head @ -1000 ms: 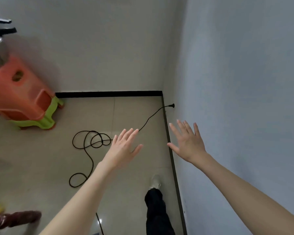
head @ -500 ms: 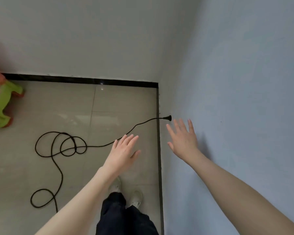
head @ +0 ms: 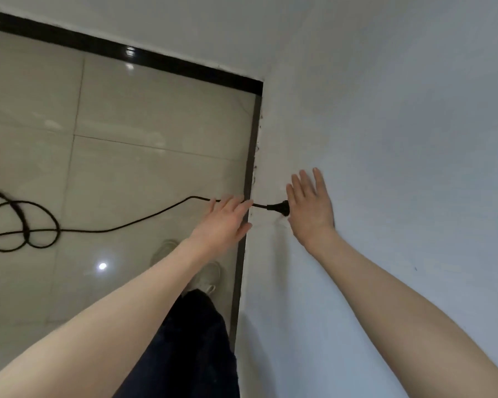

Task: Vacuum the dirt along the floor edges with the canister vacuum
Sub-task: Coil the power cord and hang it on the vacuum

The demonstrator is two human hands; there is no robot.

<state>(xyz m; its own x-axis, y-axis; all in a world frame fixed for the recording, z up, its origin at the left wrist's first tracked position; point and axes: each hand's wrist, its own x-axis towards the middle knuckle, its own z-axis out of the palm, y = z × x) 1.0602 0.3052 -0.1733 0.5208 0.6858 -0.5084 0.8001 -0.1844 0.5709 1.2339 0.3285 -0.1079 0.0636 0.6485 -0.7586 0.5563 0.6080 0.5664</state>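
Two bare hands reach fwd in the head view, both w/ fingers straight and holding nothing. Left hand [head: 226, 222] sits near centre, palm down, fingertips over the black power cord [head: 144, 219]; can't tell if they touch it. Right hand [head: 309, 209] is at 3 o'clock of the left, fingers spread, palm toward the white wall [head: 400, 139], just beside the black plug [head: 278, 207]. Plug sits at the wall, approx. between the two hands; socket itself hidden by the right hand. Cord runs from the plug toward 9 o'clock across the glossy tile floor [head: 127, 124], ending in loose loops at the left edge. Black baseboard [head: 246, 225] lines the floor edges, w/ small dark specks along it at 12 o'clock of the plug. Dark trousers [head: 190, 340] and light shoes [head: 204, 275] at 6 o'clock. Canister vacuum out of shot.
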